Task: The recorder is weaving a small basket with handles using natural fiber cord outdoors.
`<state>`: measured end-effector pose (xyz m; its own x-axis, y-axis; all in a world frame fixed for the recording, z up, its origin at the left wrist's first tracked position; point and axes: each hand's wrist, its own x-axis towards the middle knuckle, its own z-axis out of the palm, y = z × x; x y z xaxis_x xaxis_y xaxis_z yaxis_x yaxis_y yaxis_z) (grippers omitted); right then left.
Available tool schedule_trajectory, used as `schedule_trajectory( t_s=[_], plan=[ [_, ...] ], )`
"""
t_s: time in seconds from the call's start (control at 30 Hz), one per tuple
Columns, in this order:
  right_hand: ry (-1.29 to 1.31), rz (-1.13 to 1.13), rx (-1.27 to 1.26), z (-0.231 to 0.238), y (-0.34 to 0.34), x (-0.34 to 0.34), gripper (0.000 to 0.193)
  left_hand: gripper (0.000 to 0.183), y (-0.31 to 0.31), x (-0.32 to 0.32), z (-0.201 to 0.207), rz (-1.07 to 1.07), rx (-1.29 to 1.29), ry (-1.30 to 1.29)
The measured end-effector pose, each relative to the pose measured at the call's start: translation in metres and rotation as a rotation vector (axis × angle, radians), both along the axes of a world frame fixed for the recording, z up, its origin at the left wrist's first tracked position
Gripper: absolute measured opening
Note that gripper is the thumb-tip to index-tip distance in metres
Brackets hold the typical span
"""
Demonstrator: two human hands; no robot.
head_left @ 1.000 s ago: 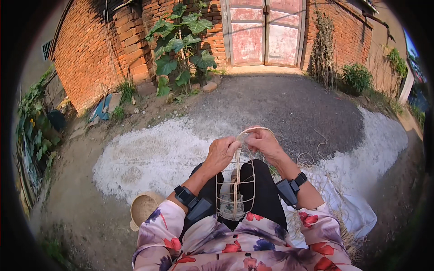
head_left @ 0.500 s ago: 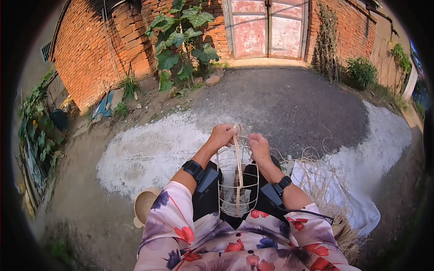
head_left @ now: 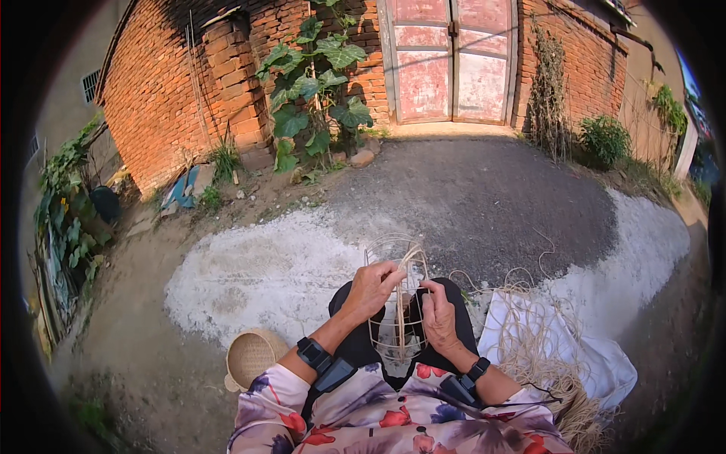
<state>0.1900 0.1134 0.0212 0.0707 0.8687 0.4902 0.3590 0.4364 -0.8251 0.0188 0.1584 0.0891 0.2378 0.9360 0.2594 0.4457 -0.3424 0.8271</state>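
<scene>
Between my knees stands an open frame of thin pale ribs and hoops (head_left: 401, 333), like the skeleton of a small basket. My left hand (head_left: 372, 289) is closed at its upper left, thumb and fingers pinching the pale cane strands (head_left: 412, 253) that run over the top and down the middle. On the frame's right side my right hand (head_left: 439, 314) is closed, its thumb and forefinger together at the rim. Whether a strand lies in that pinch is too small to tell. My knees in dark trousers flank the frame.
A small round woven basket (head_left: 253, 357) sits on the ground at left. To the right, loose cane lies tangled over a white sheet (head_left: 609, 363), with a thick cane bundle (head_left: 578, 405) nearer me. Ahead are a leafy plant (head_left: 306, 98), brick walls and a faded red door (head_left: 454, 68).
Both hands and the frame have come lower in the view, nearer my body. The frame's top now tips away, with more of its hoops showing beyond my hands.
</scene>
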Motion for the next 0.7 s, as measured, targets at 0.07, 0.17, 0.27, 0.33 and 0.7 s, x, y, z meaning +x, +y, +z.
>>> schedule_trajectory(
  t_s=[0.07,0.17,0.27,0.33,0.7],
  plan=[
    [-0.015,-0.002,-0.022,0.001,0.001,0.000,0.023,0.027,0.013,-0.001,0.002,0.055,0.120,0.017],
    [0.037,0.039,-0.032,0.001,-0.001,-0.001,0.023,0.028,0.031,-0.006,0.002,0.043,0.327,0.063],
    [0.020,0.030,-0.031,0.000,-0.004,-0.002,0.023,0.028,0.040,-0.005,-0.003,0.045,0.165,-0.021],
    [-0.037,-0.003,-0.073,0.003,-0.003,-0.001,0.024,0.027,0.042,-0.004,-0.005,-0.025,-0.033,-0.182],
    [-0.631,-0.140,0.173,0.078,0.077,0.002,0.022,0.025,0.036,0.002,0.002,0.014,-0.182,-0.156]
  ],
)
